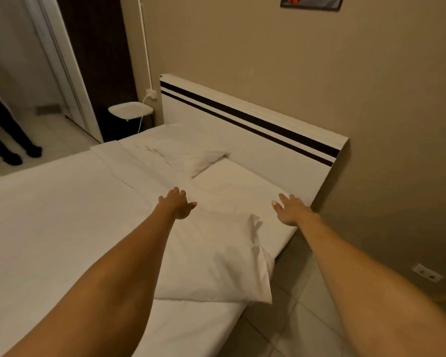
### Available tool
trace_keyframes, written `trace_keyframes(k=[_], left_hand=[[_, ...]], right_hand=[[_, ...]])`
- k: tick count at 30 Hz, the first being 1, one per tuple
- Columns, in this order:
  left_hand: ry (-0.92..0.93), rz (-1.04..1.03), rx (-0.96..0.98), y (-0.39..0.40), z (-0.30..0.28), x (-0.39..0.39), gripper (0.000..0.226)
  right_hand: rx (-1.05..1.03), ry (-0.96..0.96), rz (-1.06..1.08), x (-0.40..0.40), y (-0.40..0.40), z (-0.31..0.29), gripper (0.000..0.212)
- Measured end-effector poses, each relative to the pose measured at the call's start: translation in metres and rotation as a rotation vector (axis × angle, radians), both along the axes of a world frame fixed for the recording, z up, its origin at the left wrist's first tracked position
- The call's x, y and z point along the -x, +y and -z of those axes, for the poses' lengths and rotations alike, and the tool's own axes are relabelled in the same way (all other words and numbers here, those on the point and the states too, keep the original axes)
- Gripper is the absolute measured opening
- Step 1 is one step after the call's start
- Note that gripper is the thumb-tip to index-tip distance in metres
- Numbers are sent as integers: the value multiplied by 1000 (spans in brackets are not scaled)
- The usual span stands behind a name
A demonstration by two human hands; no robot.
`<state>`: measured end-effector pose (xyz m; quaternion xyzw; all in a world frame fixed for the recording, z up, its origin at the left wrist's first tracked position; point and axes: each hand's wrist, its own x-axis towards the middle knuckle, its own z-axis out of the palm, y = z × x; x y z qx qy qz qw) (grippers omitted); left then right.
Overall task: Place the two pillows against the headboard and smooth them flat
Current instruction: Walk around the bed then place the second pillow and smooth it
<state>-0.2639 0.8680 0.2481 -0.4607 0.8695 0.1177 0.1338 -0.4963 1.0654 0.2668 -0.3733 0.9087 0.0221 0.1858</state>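
Observation:
A white pillow [216,248] lies on the near right corner of the bed, its lower corner hanging past the mattress edge. A second white pillow [191,155] lies crumpled farther back, close to the white headboard [242,130] with two black stripes. My left hand [178,203] hovers or rests flat over the near pillow's far left part, fingers spread. My right hand [291,208] is spread flat at the pillow's far right end, beside the headboard's near end. Neither hand grips anything.
The bed [49,215] has a white sheet with a folded strip across it. A small white side table [130,110] with a charger cable stands left of the headboard. A person's dark legs [8,135] stand in the doorway. Tiled floor [307,318] lies on the right.

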Motion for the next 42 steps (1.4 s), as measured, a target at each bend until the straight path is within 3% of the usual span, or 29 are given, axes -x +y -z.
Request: trace_keyframes(k=[13,27,36,42], left_hand=[[-62,-346,-121,-82,85,-23,70],[-61,-691,-399,-123,247,-29,71],[166,-1140,-490,-125,344,-24,65],[374,-1610,-482,-108,404,-19,81]], right_hand=[[-94,-55,-323,44,-169,68,62],[-248,-172,-529,74,-318,216,63],[-289,-241,-580,98,-395,328,65],[-359,-373,-505,112,-395,400,70]])
